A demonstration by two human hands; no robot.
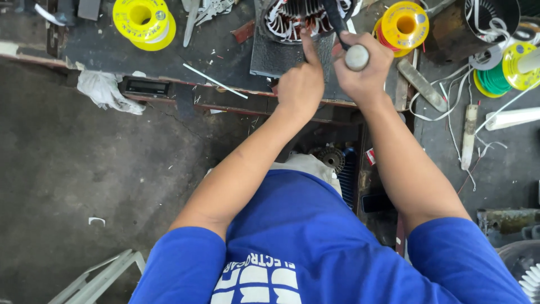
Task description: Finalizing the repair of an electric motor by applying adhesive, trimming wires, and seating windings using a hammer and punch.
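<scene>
— While the left hand (301,84) points one finger at the motor stator (298,19), what does the right hand (363,70) hold?
— It grips a round-ended tool handle (356,56), just below the stator.

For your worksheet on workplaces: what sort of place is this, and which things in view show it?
Probably a motor rewinding workshop: a wound stator on the bench, yellow wire spools, and a tool handle in the right hand.

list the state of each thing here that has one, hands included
left hand: fisted, forefinger pressed on the motor windings
right hand: shut on tool handle
tool handle: gripped, shaft pointing into the motor
motor: open, copper and white windings bare
yellow spool: lying flat on the bench
white rag: crumpled, hanging off the bench edge
</scene>
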